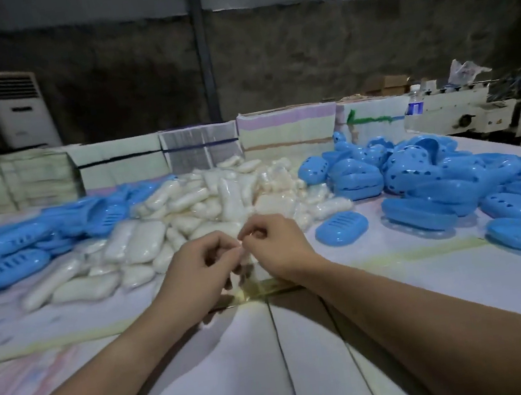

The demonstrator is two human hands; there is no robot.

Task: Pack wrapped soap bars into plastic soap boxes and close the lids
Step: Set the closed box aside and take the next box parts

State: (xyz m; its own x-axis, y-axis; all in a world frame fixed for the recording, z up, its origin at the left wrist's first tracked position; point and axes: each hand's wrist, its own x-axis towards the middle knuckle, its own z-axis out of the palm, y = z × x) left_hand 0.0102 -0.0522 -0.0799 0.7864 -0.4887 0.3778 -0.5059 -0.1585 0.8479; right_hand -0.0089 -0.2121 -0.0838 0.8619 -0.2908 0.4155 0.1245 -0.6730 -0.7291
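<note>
My left hand (pixel 201 264) and my right hand (pixel 275 245) meet over the middle of the table, fingers curled. Their fingertips pinch a thin clear piece of plastic film (pixel 251 269) that hangs between them; what it is exactly is hard to tell. Just beyond the hands lies a big heap of white wrapped soap bars (pixel 207 204). One closed blue soap box (pixel 342 229) lies alone to the right of my right hand. Blue box halves with round holes (pixel 431 171) are piled at the right, and blue slotted halves (pixel 27 248) at the left.
The table (pixel 396 282) is covered with pale sheets. Bundled stacks of flat paper (pixel 287 131) line its far edge. A water bottle (pixel 416 104) and a machine (pixel 473 113) stand at the back right, a floor air conditioner (pixel 19 109) at the back left.
</note>
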